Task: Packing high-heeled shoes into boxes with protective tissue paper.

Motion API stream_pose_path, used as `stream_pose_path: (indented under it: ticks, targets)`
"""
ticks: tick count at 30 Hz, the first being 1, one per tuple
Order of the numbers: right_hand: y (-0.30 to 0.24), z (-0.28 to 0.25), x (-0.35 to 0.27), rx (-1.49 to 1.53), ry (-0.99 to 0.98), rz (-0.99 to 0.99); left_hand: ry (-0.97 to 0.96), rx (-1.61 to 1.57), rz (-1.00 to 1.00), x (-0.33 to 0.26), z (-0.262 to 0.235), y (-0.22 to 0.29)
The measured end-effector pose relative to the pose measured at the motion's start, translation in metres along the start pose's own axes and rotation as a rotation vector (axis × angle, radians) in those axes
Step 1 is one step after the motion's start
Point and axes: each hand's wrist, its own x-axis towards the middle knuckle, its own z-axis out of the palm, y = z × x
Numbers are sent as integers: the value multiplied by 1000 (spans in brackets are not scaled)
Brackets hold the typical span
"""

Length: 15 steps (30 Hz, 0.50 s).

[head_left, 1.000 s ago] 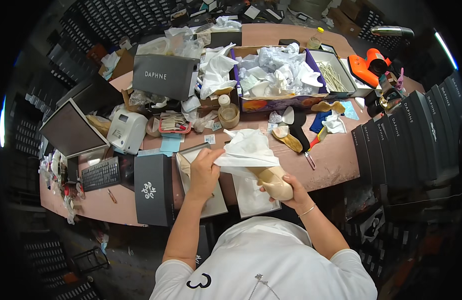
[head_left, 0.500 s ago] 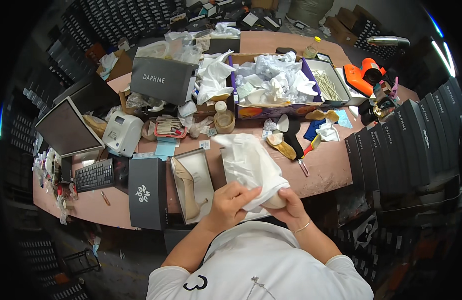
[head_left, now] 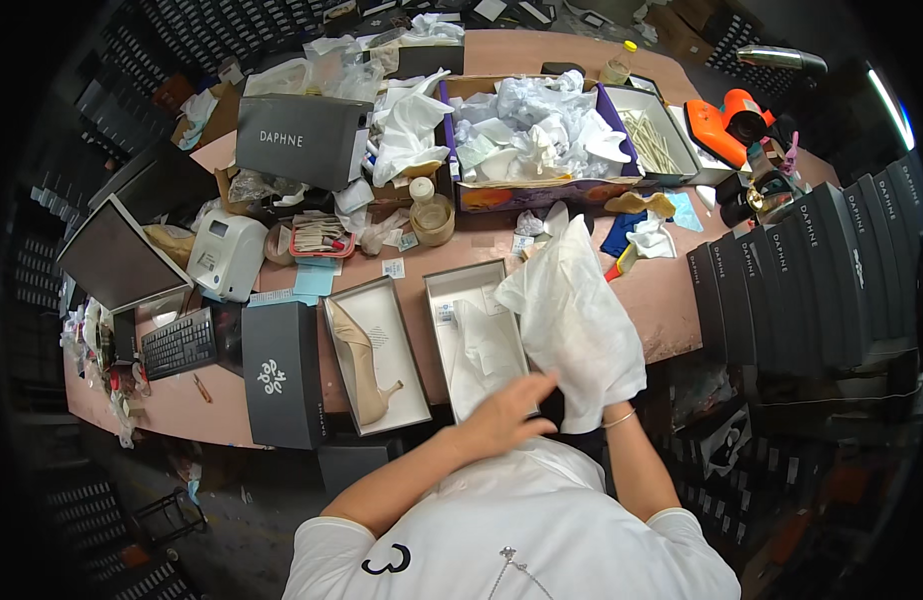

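My right hand (head_left: 616,414) is almost hidden under a white soft bag (head_left: 577,320), which it holds up over the table edge; what the bag holds is not visible. My left hand (head_left: 502,415) lies flat with fingers stretched, touching the bag's lower left edge. Just beyond it is an open shoe box (head_left: 434,330) lined with white tissue. To its left, a second open box (head_left: 397,330) holds a beige high-heeled shoe (head_left: 360,360) on its side.
A black box lid (head_left: 282,375), keyboard (head_left: 179,343), monitor (head_left: 117,260) and label printer (head_left: 227,255) lie at left. A big box of crumpled paper (head_left: 532,130) stands at the back. Black shoe boxes (head_left: 822,270) are stacked at right, near an orange tool (head_left: 727,120).
One second ago my right hand held a bare beige shoe and my left hand held white wrapping on the table. Now the white bag covers it and both hands are nearer my body.
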Motion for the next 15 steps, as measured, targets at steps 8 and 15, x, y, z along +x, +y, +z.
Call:
stream_pose_path:
  ticks: [8,15]
  targets:
    - [65,-81,28,-950,47,-279,-1,244,-606,-14,13,-174]
    - [-80,62,-71,-1111,-140,-218,60,-363,-829,41,-71,-100]
